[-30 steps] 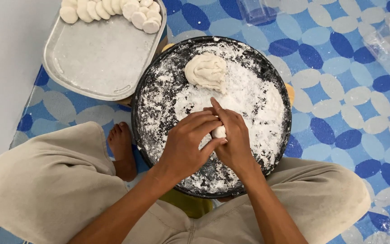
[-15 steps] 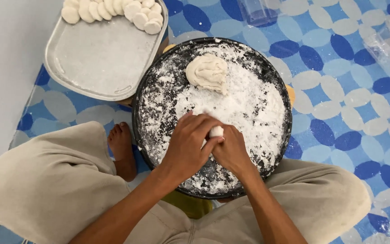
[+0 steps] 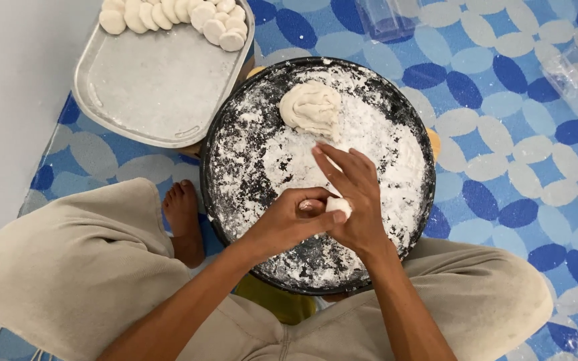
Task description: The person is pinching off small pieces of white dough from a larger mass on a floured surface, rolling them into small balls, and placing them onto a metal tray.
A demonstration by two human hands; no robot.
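Floor covered by a mat (image 3: 516, 127) with a blue and white oval pattern; pale wall along the left edge. The person sits cross-legged in tan trousers, one bare foot (image 3: 183, 214) showing just beside the pan.

Nearest: both hands meet over the near half of a round dark pan (image 3: 217, 200) dusted thickly with white flour. Left hand (image 3: 287, 224) is curled, fingertips pressed onto a small dough piece (image 3: 338, 206). Right hand (image 3: 356, 200) lies flatter, fingers extended, cupping the same piece from the other side. So both hands are closed together around it, the piece held just above the flour.

Handling, judged: the piece looks soft, light and easily deformed; the flour coat probably keeps it from sticking. Best held by light pressure between fingertips and palm, not squeezed hard, or it would flatten unevenly.

Farther: a larger dough lump (image 3: 312, 110), folded and creased, rests on the flour at the far side of the pan, apart from the hands.

Farthest, upper left: a metal tray (image 3: 155, 93), touching or nearly touching the pan rim, with a row of rounded white dough discs (image 3: 175, 13) along its far edge. Clear plastic items at top right, too blurred to identify.
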